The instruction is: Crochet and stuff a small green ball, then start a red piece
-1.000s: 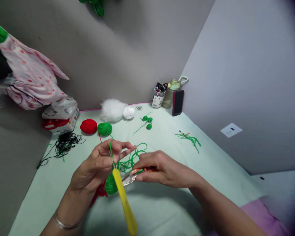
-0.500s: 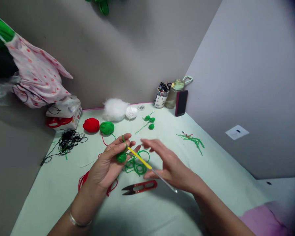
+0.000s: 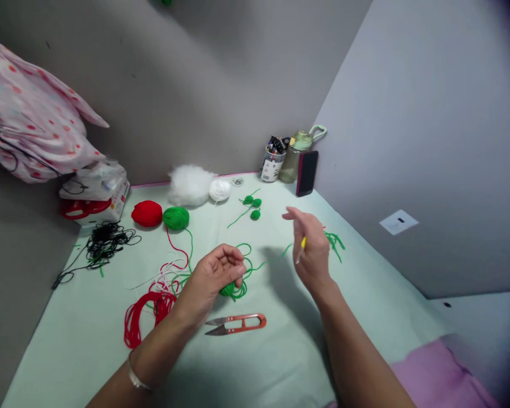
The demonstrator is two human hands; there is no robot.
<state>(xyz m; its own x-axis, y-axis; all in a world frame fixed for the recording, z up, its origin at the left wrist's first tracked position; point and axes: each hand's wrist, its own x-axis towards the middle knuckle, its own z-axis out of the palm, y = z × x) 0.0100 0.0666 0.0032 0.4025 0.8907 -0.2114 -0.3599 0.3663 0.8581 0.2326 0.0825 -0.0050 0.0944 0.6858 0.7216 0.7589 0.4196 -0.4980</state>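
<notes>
My left hand is closed, with thumb and fingers pinched on a small green crocheted piece, mostly hidden below the fingers. To the right and raised over the table, my right hand is curled around a crochet hook with a yellow grip; most of the hook is hidden by the hand. A green yarn strand runs from near the left hand toward the right one. Loose loops of green yarn lie behind the left fingers. Orange-handled thread snips rest just in front.
Red yarn, a red ball, a green ball and black yarn lie left. White stuffing, a white ball, small green pieces, a pen cup, bottle and phone stand behind.
My right hand has moved up and right, away from the left, and now holds the hook, which was at the green piece before. My left fingers have curled over that piece. The view has shifted slightly.
</notes>
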